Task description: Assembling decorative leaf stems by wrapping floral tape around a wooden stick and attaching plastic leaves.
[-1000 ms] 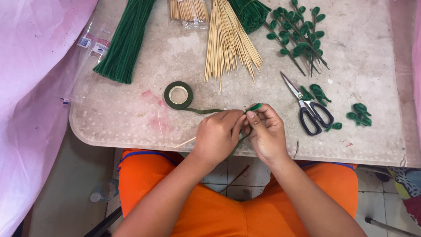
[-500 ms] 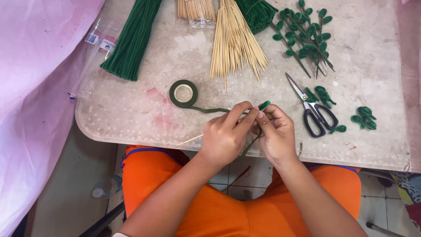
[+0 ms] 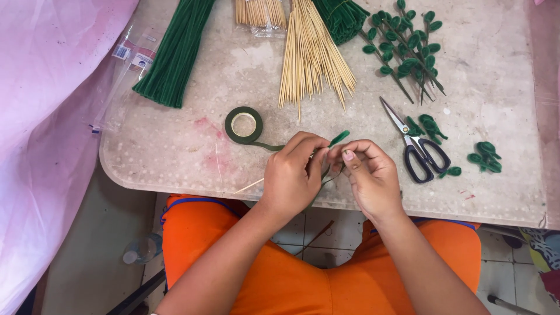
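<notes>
Both our hands edge right since before | left hand (image 3: pixel 291 172) and right hand (image 3: pixel 367 172) pinch shut on leaf stem (image 3: pixel 338 138) | tape (image 3: pixel 244 125) trails from roll | scissors (image 3: pixel 417 146) nearby on tabletop (image 3: pixel 175 151)

At the near edge of the table (image 3: pixel 175 157), the left hand (image 3: pixel 294 172) and right hand (image 3: pixel 367 175) pinch a green leaf piece (image 3: pixel 338 138) between their fingertips. A tape roll (image 3: pixel 243 125) lies just left, scissors (image 3: pixel 417 146) right, wooden skewers (image 3: pixel 312 52) farther off.
</notes>
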